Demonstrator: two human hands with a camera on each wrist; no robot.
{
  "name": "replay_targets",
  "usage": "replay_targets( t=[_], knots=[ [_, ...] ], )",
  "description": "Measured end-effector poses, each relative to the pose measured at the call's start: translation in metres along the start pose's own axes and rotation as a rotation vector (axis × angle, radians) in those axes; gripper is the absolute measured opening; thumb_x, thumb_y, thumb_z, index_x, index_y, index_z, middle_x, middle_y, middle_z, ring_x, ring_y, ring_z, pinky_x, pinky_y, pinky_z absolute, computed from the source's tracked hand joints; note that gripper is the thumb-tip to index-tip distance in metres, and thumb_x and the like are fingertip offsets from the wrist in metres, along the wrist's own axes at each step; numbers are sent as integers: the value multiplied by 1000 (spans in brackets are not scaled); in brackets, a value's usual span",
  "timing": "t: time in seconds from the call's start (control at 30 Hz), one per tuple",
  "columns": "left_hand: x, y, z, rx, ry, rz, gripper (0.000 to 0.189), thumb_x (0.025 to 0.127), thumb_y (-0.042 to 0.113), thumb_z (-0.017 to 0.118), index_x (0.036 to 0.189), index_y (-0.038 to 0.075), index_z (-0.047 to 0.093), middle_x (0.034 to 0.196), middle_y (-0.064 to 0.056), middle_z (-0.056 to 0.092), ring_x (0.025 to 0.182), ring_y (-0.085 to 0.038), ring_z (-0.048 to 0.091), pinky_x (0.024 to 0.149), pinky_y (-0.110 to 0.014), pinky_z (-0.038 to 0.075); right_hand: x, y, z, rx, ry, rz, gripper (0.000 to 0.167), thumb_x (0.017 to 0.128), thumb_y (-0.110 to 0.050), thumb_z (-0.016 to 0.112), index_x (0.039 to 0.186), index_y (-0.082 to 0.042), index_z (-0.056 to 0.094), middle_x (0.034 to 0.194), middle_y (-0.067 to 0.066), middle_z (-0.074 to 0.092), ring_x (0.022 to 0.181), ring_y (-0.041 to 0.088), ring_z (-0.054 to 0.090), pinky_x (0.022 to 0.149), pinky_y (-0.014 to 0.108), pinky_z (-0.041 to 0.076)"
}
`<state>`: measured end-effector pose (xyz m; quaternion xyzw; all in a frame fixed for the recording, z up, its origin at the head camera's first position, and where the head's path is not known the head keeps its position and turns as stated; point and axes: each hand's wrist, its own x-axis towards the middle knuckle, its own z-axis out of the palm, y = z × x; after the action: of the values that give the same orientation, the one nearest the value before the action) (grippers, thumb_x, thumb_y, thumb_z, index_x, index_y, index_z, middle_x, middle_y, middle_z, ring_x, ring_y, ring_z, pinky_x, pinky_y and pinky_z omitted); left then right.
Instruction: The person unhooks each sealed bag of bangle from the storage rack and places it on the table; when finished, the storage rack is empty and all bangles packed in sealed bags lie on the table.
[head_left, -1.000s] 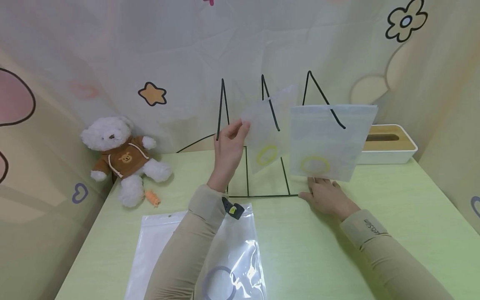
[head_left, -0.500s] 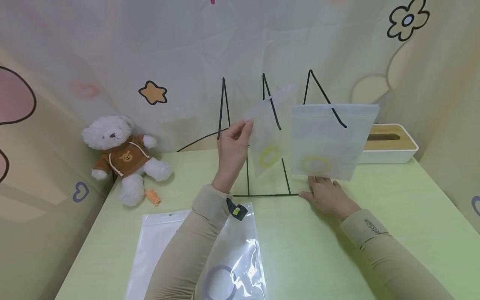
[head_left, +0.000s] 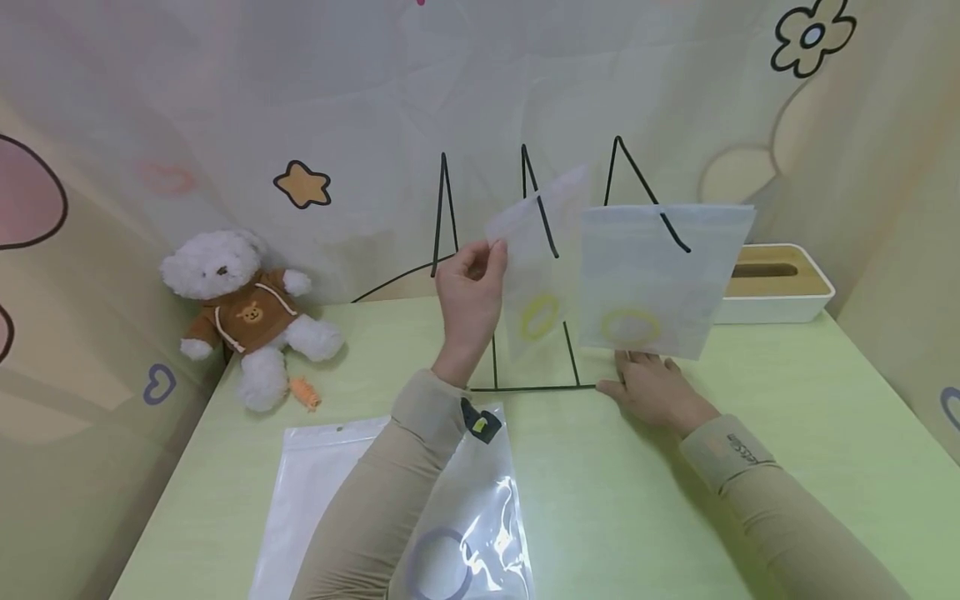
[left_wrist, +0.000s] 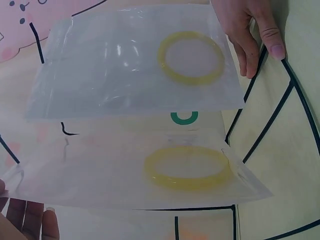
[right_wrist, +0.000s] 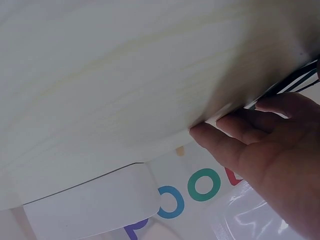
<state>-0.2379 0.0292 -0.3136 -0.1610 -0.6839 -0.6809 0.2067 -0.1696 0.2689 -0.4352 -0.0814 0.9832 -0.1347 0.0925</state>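
Observation:
In the head view my left hand (head_left: 472, 296) pinches the left edge of a translucent zip bag (head_left: 534, 271) with a yellow ring in it. This bag hangs slanted at the middle hook of a black wire rack (head_left: 536, 388). A second zip bag (head_left: 663, 279), also with a yellow ring, hangs facing me from the right hook. My right hand (head_left: 656, 392) rests low at the rack's base under that bag, fingers extended. In the right wrist view its fingertips (right_wrist: 197, 129) touch the table beside the black wires. The left wrist view shows both bags, one beyond the other.
A clear bag (head_left: 495, 500) with a greyish ring, backed in white, lies under my left forearm. A teddy bear (head_left: 251, 317) and a small orange object (head_left: 305, 395) are at the left. A tissue box (head_left: 787, 292) stands behind the right bag.
My left hand has shifted slightly right, and the middle bag it pinches has swung and turned a little with it. My right hand and the right bag have stayed in place.

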Motion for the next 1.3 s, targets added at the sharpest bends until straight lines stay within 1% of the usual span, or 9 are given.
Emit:
replay_targets(
  t=[0.2, 0.47, 0.7, 0.9, 1.07, 1.3],
  knots=[
    [-2, 0, 5, -21, 19, 40, 16, 94, 11, 64, 94, -4, 69, 83, -10, 66, 70, -12, 60, 62, -22, 49, 1, 0, -1, -6, 1, 1, 75, 102, -45, 43, 148, 10, 23, 153, 31, 21, 140, 51, 16, 105, 71, 16],
    [-6, 2, 7, 3, 45, 97, 15, 93, 9, 61, 90, -4, 66, 81, -10, 64, 69, -11, 57, 61, -22, 48, 2, 0, -1, 0, -3, -1, 76, 102, -46, 43, 149, 10, 22, 154, 31, 20, 140, 50, 14, 105, 71, 16],
    [-10, 6, 7, -1, 54, 94, 14, 93, 10, 60, 90, -2, 65, 83, -9, 63, 72, -12, 58, 64, -23, 49, 2, 0, -1, -6, -7, 1, 75, 102, -46, 43, 148, 10, 23, 153, 31, 21, 140, 51, 16, 105, 71, 16],
    [-13, 9, 6, -23, 52, 128, 13, 92, 9, 61, 88, -3, 65, 80, -11, 64, 71, -13, 59, 65, -24, 49, 2, -1, -1, -12, -5, 5, 75, 102, -46, 43, 148, 10, 24, 152, 32, 22, 139, 51, 17, 105, 71, 17],
    [-15, 10, 5, -38, 51, 141, 13, 92, 7, 61, 87, -4, 65, 79, -11, 63, 70, -13, 58, 63, -24, 49, 2, -1, -1, -17, 0, 5, 75, 102, -46, 43, 148, 10, 24, 152, 32, 22, 139, 50, 17, 105, 71, 18],
    [-17, 12, 5, -50, 39, 141, 11, 92, 6, 61, 88, -3, 65, 79, -11, 63, 70, -14, 59, 60, -24, 49, 2, 0, -1, -17, -5, 6, 75, 102, -47, 43, 148, 9, 23, 152, 31, 23, 140, 50, 17, 105, 70, 18]
  ],
)
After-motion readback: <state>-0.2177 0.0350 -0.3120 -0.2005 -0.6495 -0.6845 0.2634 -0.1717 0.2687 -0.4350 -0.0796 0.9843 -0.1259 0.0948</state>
